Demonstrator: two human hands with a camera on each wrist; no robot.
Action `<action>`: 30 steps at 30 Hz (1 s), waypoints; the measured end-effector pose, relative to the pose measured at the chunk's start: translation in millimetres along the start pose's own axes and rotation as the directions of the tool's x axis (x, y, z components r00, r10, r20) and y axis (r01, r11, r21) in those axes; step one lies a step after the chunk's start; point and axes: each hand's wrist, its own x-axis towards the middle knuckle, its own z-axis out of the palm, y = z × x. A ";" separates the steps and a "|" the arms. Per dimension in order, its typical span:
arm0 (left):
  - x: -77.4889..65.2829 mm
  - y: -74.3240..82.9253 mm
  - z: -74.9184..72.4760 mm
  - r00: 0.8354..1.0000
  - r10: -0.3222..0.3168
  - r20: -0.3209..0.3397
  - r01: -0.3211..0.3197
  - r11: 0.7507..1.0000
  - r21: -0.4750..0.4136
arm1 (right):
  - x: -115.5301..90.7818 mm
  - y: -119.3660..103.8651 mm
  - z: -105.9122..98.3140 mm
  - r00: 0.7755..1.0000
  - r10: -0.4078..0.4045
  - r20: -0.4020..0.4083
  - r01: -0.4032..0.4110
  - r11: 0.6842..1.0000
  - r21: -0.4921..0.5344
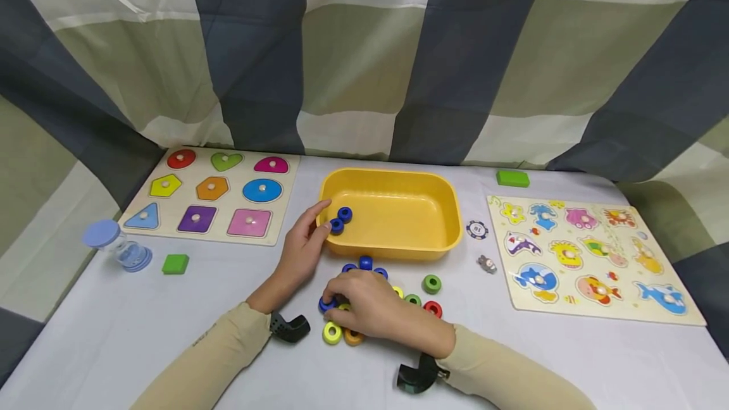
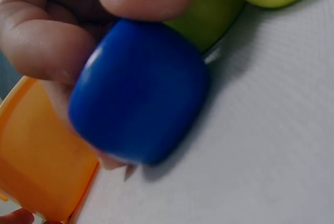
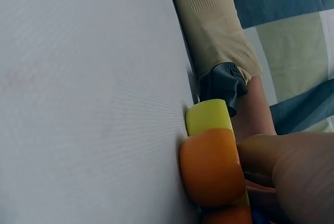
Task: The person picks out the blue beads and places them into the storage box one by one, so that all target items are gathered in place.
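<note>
My left hand rests at the left end of a yellow plastic tray, its thumb and a finger stretched against the rim. Two blue beads with holes lie inside, close to that thumb. In front of the tray, my right hand pinches a blue bead between thumb and fingers, just over the white tabletop. Other beads surround this hand: yellow, orange, green, red and more blue. The hand hides part of the group.
A shape puzzle board lies back left, an animal puzzle board at the right. Near them are a small blue-lidded jar, green blocks, a poker chip and a small grey figure. A checked curtain hangs behind.
</note>
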 end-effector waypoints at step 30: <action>1.2 -2.0 0.0 1.000 -0.005 0.013 0.006 1.000 -0.023 | 68.5 91.4 -71.0 0.899 0.417 -0.133 -0.390 0.901 0.190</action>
